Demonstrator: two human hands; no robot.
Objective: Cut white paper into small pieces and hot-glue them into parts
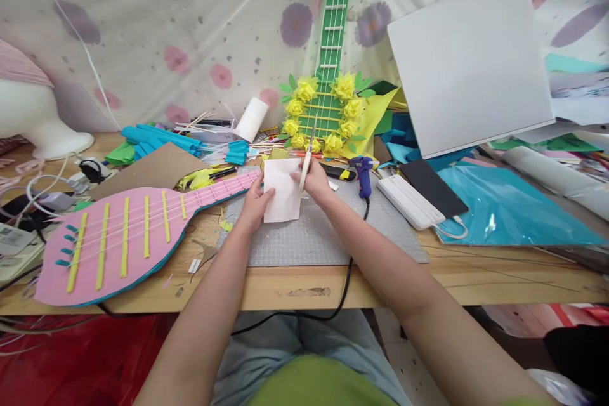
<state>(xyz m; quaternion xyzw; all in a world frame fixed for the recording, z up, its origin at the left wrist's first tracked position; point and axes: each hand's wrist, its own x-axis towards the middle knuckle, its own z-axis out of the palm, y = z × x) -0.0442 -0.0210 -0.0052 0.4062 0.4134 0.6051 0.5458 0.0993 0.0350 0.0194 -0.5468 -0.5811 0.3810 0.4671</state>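
Note:
A small white sheet of paper point(281, 193) is pinched at its left edge by my left hand point(257, 202), thumb on the front. My right hand point(314, 179) is closed around scissors point(305, 170) with pale handles; their blades point up and away. The right fingers also reach the upper right edge of the paper, but whether they grip it I cannot tell. Both hands are above a grey cutting mat point(323, 247). Just beyond them stands a green paper guitar point(332, 54) ringed with yellow paper roses point(349, 108).
A pink paper lute point(128, 235) lies on the left. Right of my hands are a purple glue gun point(364, 177) with a black cord, a box cutter point(337, 171), a white power bank point(410, 202) and a blue plastic-wrapped sheet point(514, 209). A large white board point(471, 63) leans behind.

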